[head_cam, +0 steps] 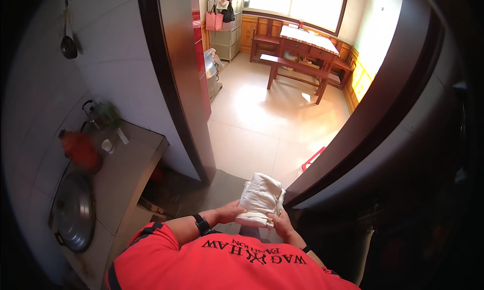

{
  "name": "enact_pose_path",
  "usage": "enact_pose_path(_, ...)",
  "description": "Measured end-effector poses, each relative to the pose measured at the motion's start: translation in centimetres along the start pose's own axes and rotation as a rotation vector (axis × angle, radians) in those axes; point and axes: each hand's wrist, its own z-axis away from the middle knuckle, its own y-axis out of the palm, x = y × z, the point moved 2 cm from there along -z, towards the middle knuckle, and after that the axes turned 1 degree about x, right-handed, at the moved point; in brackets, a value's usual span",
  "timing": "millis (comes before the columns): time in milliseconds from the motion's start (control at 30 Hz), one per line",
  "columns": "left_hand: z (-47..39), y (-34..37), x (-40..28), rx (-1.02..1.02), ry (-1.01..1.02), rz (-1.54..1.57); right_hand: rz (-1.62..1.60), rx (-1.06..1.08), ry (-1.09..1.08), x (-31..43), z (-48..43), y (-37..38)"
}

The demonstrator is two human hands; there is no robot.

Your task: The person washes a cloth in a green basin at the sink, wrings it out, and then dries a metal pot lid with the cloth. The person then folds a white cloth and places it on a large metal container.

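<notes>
A folded white cloth [261, 195] is held out in front of my chest, its loose edges showing along the near and right sides. My left hand [230, 211] grips its left near corner, thumb on top and the other fingers hidden beneath. On the right near side, my right hand [280, 221] holds it the same way, with the thumb pressed on the folded layers. A dark watch [201, 224] sits on my left wrist, and a dark band [306, 248] circles the right one.
Ahead is a doorway with a dark wooden frame [177, 86]. Beyond it stand a red-brown bench [298, 67] and a table [302, 36]. At left, a tiled counter [124, 169] carries a lidded wok [75, 212], a red thermos-like vessel [81, 150] and a kettle [92, 116].
</notes>
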Motion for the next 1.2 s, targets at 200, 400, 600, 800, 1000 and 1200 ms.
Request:
enact_pose_path(200,-11.1,-6.5,-9.8,-0.118,-0.057,0.044,0.131,0.017,0.031,8.0,-16.5,-3.9)
enact_pose_path(400,-17.7,-12.2,-16.5,-0.201,-0.005,0.133,0.162,0.048,-0.040,13.6,-29.7,-4.2)
enact_pose_path(600,-26.2,-21.0,-26.7,-0.284,0.052,0.267,0.202,0.174,0.170,17.3,-44.6,-7.8)
enact_pose_path(800,-33.8,-31.5,-36.9,-0.379,-0.022,0.247,0.403,-0.199,0.381,19.6,-53.1,-16.2)
enact_pose_path(1000,-42.9,-40.5,-43.9,-0.338,-0.056,0.335,-0.064,-0.132,0.511,23.5,-62.3,-16.7)
enact_pose_path(1200,-54.9,-46.4,-52.7,-0.176,-0.025,0.278,-0.307,0.280,0.338,31.8,-81.9,-12.0)
